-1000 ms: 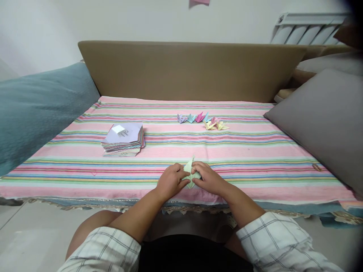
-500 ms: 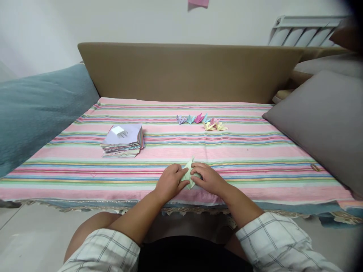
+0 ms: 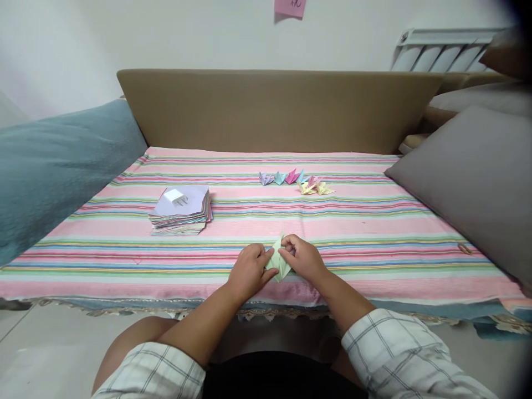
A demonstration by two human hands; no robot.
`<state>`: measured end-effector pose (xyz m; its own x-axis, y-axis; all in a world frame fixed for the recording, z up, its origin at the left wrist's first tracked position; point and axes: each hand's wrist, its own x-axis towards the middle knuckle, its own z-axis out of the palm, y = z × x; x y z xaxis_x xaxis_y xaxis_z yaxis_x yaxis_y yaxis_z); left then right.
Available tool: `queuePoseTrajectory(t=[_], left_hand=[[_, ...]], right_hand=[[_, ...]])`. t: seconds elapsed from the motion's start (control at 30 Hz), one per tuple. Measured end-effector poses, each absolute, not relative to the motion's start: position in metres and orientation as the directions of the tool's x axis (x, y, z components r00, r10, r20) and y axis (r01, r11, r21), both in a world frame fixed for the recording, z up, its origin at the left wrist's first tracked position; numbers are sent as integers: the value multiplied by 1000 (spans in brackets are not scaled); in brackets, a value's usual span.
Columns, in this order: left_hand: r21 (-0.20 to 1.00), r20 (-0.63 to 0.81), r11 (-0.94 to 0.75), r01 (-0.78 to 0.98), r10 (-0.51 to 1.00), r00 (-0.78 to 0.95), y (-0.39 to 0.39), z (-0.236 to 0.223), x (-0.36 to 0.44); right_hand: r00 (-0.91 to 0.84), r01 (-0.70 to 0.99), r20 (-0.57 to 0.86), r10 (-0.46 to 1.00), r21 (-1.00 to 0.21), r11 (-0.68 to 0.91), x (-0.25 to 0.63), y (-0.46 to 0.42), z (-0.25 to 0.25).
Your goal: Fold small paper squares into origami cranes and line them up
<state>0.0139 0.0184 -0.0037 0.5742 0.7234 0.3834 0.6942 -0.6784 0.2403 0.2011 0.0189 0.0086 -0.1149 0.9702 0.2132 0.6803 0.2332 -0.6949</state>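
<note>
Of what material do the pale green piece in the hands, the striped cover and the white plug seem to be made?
The pale green piece: matte paper, most likely, from its thin edges and straight creases.
The striped cover: woven cloth, probably, dull, with soft wrinkles.
The white plug: perhaps plastic, smooth and boxy; its grey prongs may be metal.

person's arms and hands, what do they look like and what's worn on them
The left hand and right hand are bare, without gloves, and no watch or bracelet shows at either wrist. The left sleeve and right sleeve are white with a thin, dark checked pattern, loose and wide, leaving the forearms uncovered.
</note>
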Motion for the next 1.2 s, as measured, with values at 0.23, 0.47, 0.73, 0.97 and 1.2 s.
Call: queuePoseTrajectory(t=[0.23,0.47,0.73,0.97,1.2], left_hand=[[222,371,-674,705,727,578,19,-3,14],[202,386,-698,687,701,599,18,-4,12],[206,382,-682,702,716,584,17,-8,12],[205,339,-653,729,746,573,17,0,16],[158,286,-628,762,768,574,18,1,17]], right_hand=[[-59,729,193,979,-662,174,193,26,10],[-28,743,184,983,-653,143,190,28,9],[4,772,190,982,-625,118,188,28,9],[48,771,191,980,-631,85,186,28,6],[58,699,168,984,-711,80,188,30,8]])
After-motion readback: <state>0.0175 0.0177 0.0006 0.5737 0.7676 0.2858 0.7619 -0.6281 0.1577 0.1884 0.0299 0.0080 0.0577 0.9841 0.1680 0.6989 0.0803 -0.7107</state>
